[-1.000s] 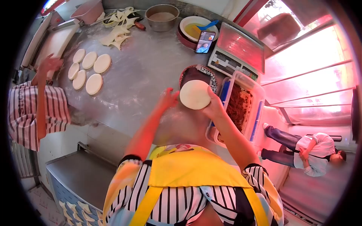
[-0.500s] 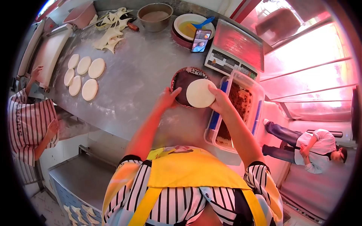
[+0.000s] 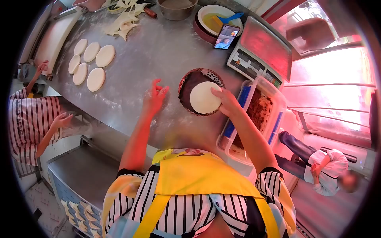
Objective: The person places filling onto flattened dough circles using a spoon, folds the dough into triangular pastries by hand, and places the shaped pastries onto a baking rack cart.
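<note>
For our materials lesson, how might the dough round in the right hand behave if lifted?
The dough round probably sags only slightly: it looks flat, held at one edge by the right hand. Its thin, doughy body may dent.

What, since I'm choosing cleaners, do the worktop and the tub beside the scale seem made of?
The worktop: metal, probably stainless steel, dull satin finish, from its gray color and soft, blurry reflections. The tub: clear, glossy plastic, judging by its see-through walls.

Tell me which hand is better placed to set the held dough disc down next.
The right hand, I judge: it grips the dough disc by its edge, over the patterned-rim bowl. The left hand is open, away from both.
</note>
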`<state>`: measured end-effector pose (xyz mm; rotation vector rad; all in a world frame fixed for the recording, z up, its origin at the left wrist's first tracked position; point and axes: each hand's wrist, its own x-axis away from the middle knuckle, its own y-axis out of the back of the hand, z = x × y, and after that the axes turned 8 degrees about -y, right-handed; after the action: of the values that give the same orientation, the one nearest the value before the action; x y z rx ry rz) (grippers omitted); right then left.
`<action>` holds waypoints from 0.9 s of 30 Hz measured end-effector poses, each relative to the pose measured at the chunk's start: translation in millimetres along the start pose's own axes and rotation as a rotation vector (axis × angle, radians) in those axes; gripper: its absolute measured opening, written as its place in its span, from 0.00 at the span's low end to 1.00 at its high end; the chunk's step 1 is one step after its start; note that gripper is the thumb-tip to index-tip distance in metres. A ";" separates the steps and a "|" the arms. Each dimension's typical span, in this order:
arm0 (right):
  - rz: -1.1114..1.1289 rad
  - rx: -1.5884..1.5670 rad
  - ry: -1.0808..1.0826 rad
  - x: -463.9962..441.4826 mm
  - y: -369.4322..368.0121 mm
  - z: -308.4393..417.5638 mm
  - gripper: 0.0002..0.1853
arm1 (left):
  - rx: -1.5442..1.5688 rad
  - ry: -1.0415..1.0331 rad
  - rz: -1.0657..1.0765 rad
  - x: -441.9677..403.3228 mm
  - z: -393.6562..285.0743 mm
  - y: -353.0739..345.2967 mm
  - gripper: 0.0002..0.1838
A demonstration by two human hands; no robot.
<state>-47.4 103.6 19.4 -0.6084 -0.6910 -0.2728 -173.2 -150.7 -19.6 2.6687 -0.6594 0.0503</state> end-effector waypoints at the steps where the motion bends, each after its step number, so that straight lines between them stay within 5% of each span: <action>1: 0.003 0.038 0.004 -4.8 -3.4 2.3 0.19 | 0.014 -0.026 -0.031 1.0 -6.9 6.9 0.24; 2: 0.004 0.077 0.009 -9.9 -5.6 4.5 0.20 | 0.018 -0.017 -0.041 1.8 -9.4 9.9 0.24; 5: -0.436 1.132 0.303 -29.5 -5.3 5.7 0.22 | -0.046 -0.101 -0.083 4.5 -11.9 12.1 0.21; 7: -0.486 1.100 0.494 -25.9 -14.4 15.5 0.20 | -0.187 -0.296 -0.153 8.6 -8.8 13.6 0.19; 9: -0.516 1.071 0.671 -13.5 -34.0 30.5 0.19 | -0.150 -0.165 -0.163 13.7 -17.8 20.8 0.15; 12: 0.068 0.055 0.079 -25.4 -41.5 48.2 0.18 | -0.246 0.008 -0.074 18.1 -18.5 30.9 0.12; 16: 0.180 -0.227 -0.108 -71.4 -25.3 -12.5 0.16 | -0.244 0.009 0.014 23.4 -9.3 25.9 0.12; 19: 0.120 -0.233 -0.243 -80.6 -22.4 -2.5 0.16 | 0.014 -0.010 -0.074 33.4 -8.1 16.3 0.16; 22: 0.179 -0.172 -0.185 -74.9 -21.8 -20.6 0.17 | -0.065 -0.165 -0.056 40.9 2.7 17.8 0.19; 27: 0.268 0.069 -0.340 -57.6 -33.1 5.9 0.16 | 0.085 -0.008 0.007 38.8 5.9 17.3 0.21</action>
<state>-107.5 83.1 -1.1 -0.6808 -0.9307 0.1068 -146.9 -184.2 -13.9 2.7494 -0.6833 0.0709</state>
